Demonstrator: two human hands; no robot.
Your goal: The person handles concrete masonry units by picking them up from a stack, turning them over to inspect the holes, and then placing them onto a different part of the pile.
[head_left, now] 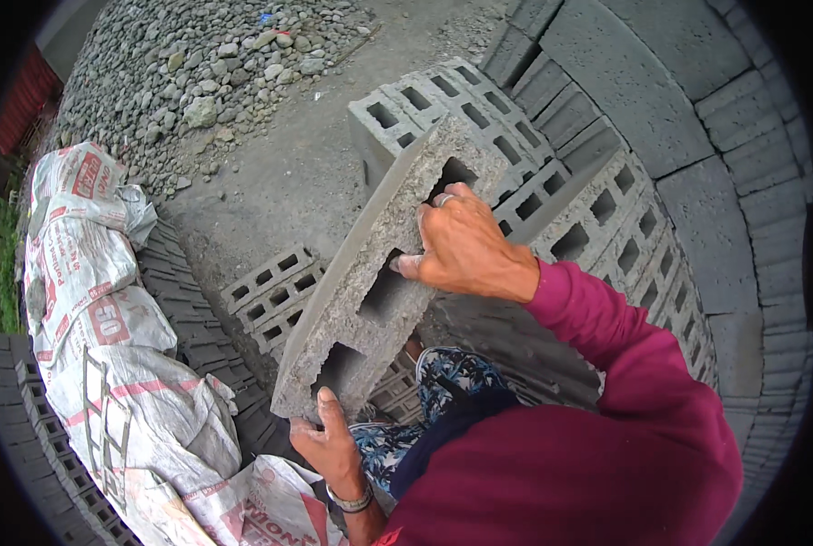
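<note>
A grey concrete hollow block [390, 320], with three rectangular holes along its face, is held up tilted in front of my body. My right hand [474, 244] grips its upper part, with fingers hooked into the top hole and the thumb in the middle one. At the lower end my left hand [331, 452] holds the block, its thumb at the edge of the bottom hole and its other fingers mostly hidden underneath. Just beyond the block stands a stack of similar hollow blocks [395, 115].
More stacked blocks [604, 207] rise at the right, beside a tall wall of blocks [620, 86]. Printed white sacks [106, 282] cover a block row at the left. A few blocks [277, 293] lie on the ground, and a gravel pile [201, 77] sits at the far left.
</note>
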